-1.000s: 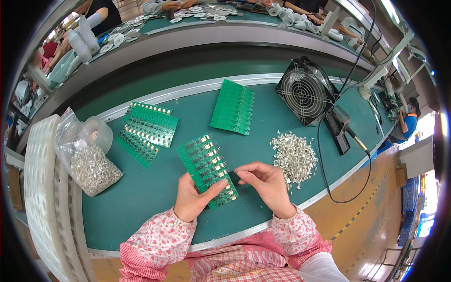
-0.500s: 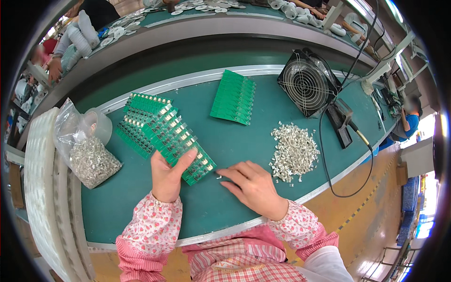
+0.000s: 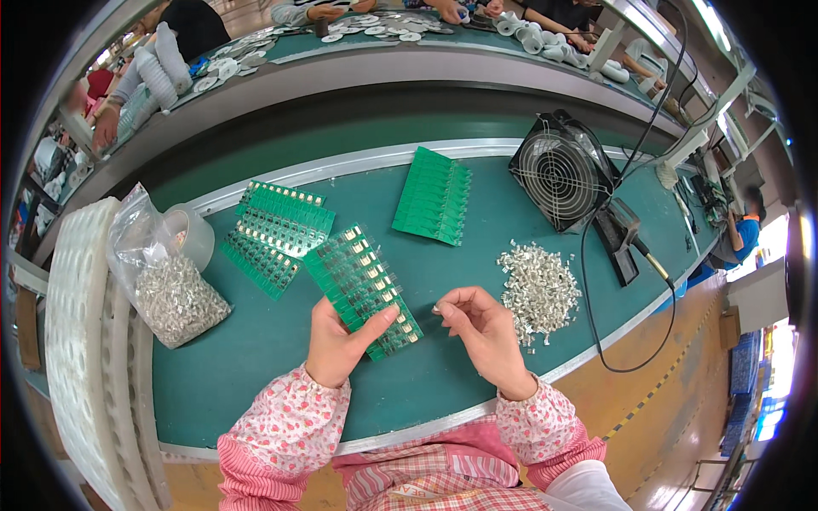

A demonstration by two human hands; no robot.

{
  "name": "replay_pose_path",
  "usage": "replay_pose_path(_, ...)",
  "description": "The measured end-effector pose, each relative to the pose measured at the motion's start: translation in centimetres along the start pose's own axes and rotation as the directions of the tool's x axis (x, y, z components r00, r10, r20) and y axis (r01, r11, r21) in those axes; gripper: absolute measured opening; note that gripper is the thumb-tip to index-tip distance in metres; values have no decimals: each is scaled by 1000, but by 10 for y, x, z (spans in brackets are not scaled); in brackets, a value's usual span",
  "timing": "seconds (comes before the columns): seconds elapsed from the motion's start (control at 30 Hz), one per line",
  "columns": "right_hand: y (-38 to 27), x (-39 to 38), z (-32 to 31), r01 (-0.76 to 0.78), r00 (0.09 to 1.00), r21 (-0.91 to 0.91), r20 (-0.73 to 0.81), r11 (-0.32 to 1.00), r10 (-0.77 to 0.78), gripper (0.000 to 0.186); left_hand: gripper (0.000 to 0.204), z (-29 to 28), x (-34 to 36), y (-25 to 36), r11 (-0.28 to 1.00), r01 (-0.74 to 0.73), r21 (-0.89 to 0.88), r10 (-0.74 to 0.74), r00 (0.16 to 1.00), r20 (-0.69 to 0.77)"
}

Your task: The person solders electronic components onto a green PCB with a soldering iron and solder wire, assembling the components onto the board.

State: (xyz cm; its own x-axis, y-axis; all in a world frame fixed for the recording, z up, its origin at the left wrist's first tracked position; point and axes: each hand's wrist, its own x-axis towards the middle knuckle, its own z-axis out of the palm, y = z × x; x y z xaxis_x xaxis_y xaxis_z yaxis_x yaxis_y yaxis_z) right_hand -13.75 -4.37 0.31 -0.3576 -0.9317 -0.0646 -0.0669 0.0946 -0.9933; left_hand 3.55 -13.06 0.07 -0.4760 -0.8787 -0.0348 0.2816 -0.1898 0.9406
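Note:
My left hand (image 3: 347,338) grips a green circuit board panel (image 3: 362,285) near its lower end, thumb on top. A row of small white connectors runs along the panel's right side. Just right of the panel, my right hand (image 3: 484,334) pinches a tiny pale metallic part (image 3: 437,309) between thumb and index finger, apart from the board. Farther right lies a heap of small white connectors (image 3: 540,289). Beyond my left hand, several populated circuit board panels (image 3: 277,234) lie overlapped. A stack of bare-looking green panels (image 3: 432,196) lies near the back edge.
A black fan (image 3: 558,175) stands at the back right, beside a soldering iron (image 3: 649,257) with a looping cable. At left are a plastic bag of small parts (image 3: 181,294), a translucent cup (image 3: 198,238) and stacked white foam trays (image 3: 77,341). Other people work at the bench (image 3: 409,72) beyond.
My right hand has picked up a small part from the table beside the panel and raised it in a pinch. The panel in my left hand has turned more upright and shifted right.

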Motion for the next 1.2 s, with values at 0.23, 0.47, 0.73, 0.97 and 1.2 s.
replay_pose_path(0.23, 11, 6, -3, 437, 797, -837, 190, 330, -574, 14, 24, 4, -3, -2, 1000, 22, 16, -23, 999, 35)
replay_pose_path(0.47, 4, 5, -7, 494, 789, -804, 255, 331, -558, 12, 24, 2, -4, -2, 999, 21, 24, -22, 999, 30)
replay_pose_path(0.73, -14, -1, 12, -94, 994, 245, 73, 965, 78, 12, 23, 3, -6, -5, 1000, -2, 5, 2, 1000, 1)
replay_pose_path(0.97, -8, 5, 21, -213, 970, 421, 199, 882, 139, 14, 21, 8, -6, -2, 999, -29, 41, 29, 1000, -1)
replay_pose_path(1.2, -4, 2, 26, -192, 977, 422, 168, 886, 132, 14, 18, 10, -8, -1, 996, -47, 76, 47, 999, -3)
